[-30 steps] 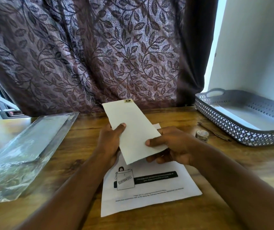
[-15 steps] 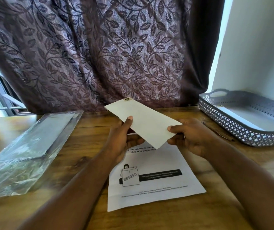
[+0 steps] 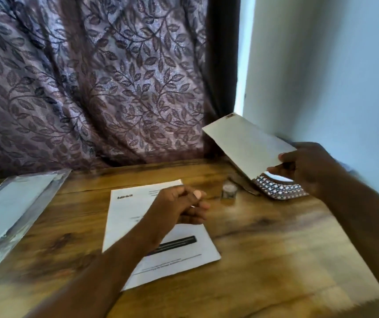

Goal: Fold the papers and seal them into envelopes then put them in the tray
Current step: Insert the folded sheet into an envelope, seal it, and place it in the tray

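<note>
A wooden table (image 3: 275, 249) carried a printed sheet (image 3: 126, 214). Over the sheet hung the left hand (image 3: 179, 207), its fingers loosely curled and holding nothing. Left of the sheet lay a clear plastic packet (image 3: 5, 210). Beyond the sheet to the right, the right hand (image 3: 305, 168) pinched one end of the envelope (image 3: 245, 143) above the perforated tray (image 3: 278, 188).

Clearance check
Open table (image 3: 275, 249) front right; small jar (image 3: 229, 193) stands just beside tray (image 3: 278, 188) corner (tray mostly hidden); plastic packet (image 3: 12, 214) crowds left.
</note>
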